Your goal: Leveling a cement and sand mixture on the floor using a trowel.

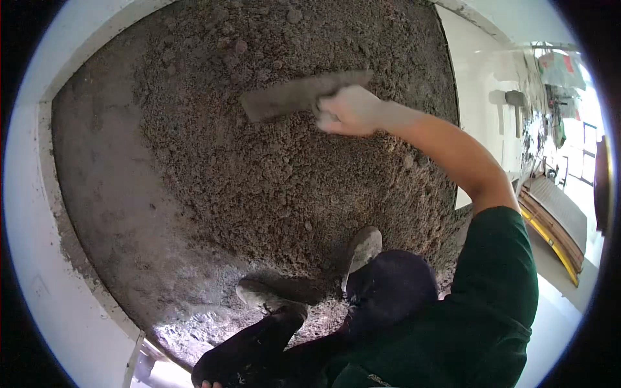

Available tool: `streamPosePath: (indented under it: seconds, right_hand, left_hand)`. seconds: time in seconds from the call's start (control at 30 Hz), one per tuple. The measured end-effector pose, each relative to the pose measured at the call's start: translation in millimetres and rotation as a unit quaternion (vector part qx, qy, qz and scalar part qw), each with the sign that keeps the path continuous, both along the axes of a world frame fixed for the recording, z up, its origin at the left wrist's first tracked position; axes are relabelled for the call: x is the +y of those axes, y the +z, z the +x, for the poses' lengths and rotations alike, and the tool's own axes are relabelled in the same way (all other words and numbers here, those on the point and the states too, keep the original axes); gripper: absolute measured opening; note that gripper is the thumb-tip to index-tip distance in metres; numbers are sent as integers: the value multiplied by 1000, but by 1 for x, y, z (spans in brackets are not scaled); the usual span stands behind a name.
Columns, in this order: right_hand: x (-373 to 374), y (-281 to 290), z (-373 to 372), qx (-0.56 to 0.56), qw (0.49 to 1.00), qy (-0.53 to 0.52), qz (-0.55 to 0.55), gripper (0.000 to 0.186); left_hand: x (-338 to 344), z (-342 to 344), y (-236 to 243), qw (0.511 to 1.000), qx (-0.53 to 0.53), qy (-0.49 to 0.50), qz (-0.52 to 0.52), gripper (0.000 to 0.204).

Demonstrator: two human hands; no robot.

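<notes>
My right hand [351,111], pale grey as if gloved or dusty and a little blurred, is closed round the handle of a long rectangular plastering trowel [284,98]. The grey blade lies at or just above loose, crumbly brown-grey mortar [259,181]; I cannot tell whether it touches. Of my left hand [210,385] only some fingertips show, by my knee at the lower edge, and the rest is cut off. A smoother grey mortar surface [107,168] runs along the left side.
White walls with a low skirting edge [61,239] border the floor. My shoes [365,249] stand on the mortar. At the right, a pale panel or wall [475,71] borders the mortar, and stacked boards [550,220] with a yellow edge lie beyond.
</notes>
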State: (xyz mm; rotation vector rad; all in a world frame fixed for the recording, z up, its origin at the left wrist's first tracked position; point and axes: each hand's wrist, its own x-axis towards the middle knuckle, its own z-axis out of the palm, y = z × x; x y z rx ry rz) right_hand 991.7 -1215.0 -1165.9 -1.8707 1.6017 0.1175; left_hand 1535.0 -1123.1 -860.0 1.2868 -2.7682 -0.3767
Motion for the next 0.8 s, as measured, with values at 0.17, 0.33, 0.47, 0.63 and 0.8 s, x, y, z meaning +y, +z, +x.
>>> streamPosePath:
  seconds: [0.17, 0.33, 0.47, 0.63, 0.8]
  right_hand:
    - [-116, -40, -48, 11, 958, -216, -190, 49]
    - [-151, -27, -42, -167, 853, -474, -142, 47]
    - [-118, -12, -37, -352, 633, -679, -121, 33]
    - [-185, -116, -79, -256, 775, -557, -154, 21]
    - [-216, -120, -45, -248, 822, -478, -187, 25]
  left_hand:
    - [-2, -18, -7, 1000, 0, 4, -14, 31]
    - [8, -7, -3, 1000, -4, 4, -11, 28]
    - [19, 20, 21, 995, -70, -20, 65, 32]
    - [14, 25, 16, 996, -55, -25, 71, 35]
    - [12, 14, 17, 994, -71, -1, 82, 37]
